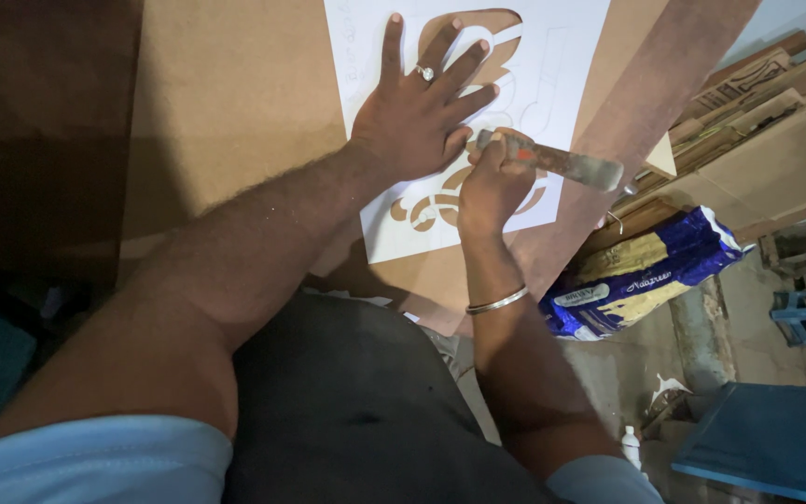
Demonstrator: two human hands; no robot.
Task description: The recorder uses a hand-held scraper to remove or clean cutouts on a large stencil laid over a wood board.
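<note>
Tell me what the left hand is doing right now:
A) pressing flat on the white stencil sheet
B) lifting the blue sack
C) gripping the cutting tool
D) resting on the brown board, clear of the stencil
A: the left hand lies palm-down, fingers spread, on the white stencil sheet, while the right hand grips the cutting tool.

Dim light fell on a grey concrete floor (627,373), stacked boards (767,140), a blue sack (646,271) and blue bench (776,439).

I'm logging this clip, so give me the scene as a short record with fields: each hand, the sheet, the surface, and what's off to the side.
left hand: flat, fingers spread, pressing on the white stencil sheet
right hand: gripping a worn tool at the sheet's cut-out pattern
surface: brown board under the sheet
side: blue and gold bag, stacked boards
</note>
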